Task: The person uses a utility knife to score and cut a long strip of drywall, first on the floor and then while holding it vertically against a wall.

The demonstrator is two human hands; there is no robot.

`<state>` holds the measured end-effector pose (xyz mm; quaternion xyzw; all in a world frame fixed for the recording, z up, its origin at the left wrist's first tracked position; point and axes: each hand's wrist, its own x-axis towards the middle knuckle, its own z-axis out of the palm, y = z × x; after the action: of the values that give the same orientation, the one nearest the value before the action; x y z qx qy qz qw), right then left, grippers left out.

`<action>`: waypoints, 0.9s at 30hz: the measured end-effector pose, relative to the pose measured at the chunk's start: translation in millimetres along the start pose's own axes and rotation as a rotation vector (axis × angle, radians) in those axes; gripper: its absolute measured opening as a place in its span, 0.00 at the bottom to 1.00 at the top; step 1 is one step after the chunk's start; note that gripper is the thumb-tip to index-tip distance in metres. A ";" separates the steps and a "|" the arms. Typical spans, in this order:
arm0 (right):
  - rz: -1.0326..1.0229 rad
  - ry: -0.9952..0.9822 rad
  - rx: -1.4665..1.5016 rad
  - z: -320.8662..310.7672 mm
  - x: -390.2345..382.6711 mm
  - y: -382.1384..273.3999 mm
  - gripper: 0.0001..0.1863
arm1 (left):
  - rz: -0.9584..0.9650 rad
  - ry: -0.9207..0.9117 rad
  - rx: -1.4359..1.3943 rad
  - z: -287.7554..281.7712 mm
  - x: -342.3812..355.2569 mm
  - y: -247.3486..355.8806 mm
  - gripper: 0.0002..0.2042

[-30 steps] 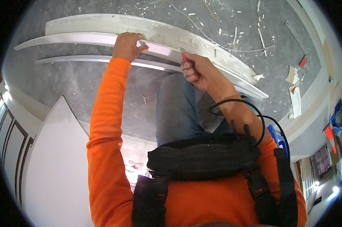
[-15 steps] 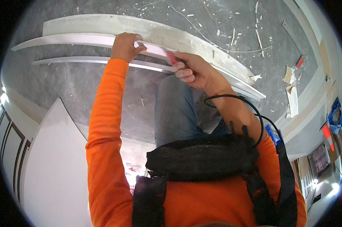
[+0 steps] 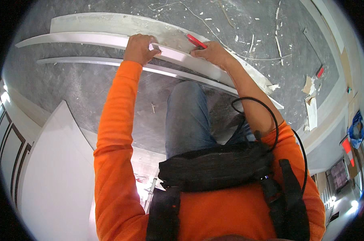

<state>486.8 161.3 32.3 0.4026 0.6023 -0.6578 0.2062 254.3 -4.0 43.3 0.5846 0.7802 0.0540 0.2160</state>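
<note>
A long white plasterboard strip [image 3: 81, 38] lies across the floor in front of me, its face tilted up. My left hand [image 3: 140, 49] is closed on the strip's upper edge, fingers over the top and thumb on the near side. Farther right along the same strip, my right hand [image 3: 210, 53] grips a red utility knife [image 3: 197, 41]. The knife's red body points up and left; its blade cannot be made out. A wider, dusty grey-white board [image 3: 97, 23] lies just behind, and a narrow white strip [image 3: 85, 61] lies nearer to me.
My bent knee [image 3: 188, 104] is close to the narrow strip. White scraps and a thin cord [image 3: 266, 59] litter the dark floor [image 3: 238, 16]. At right are a long flat tool with a red end [image 3: 320, 72] and torn board pieces [image 3: 311, 110]. A large white panel [image 3: 57, 168] stands at left.
My right hand has moved up and right with the red knife, which now sits at the strip's far edge. My left hand keeps its hold on the strip; the view has shifted slightly.
</note>
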 end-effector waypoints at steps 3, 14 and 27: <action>-0.021 -0.046 0.054 -1.0 4.3 -2.3 0.17 | -0.010 -0.007 -0.017 1.3 0.6 0.5 0.15; 0.228 0.561 -0.413 -8.3 -25.9 17.1 0.31 | 0.011 -0.062 -0.068 -3.6 -7.8 0.2 0.14; -0.033 0.327 -0.359 5.0 -52.6 19.2 0.24 | -0.243 -0.376 -0.015 -86.6 27.3 -102.6 0.14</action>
<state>531.0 141.6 60.9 0.4506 0.7414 -0.4695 0.1637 122.3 4.3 79.3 0.4844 0.7903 -0.0766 0.3672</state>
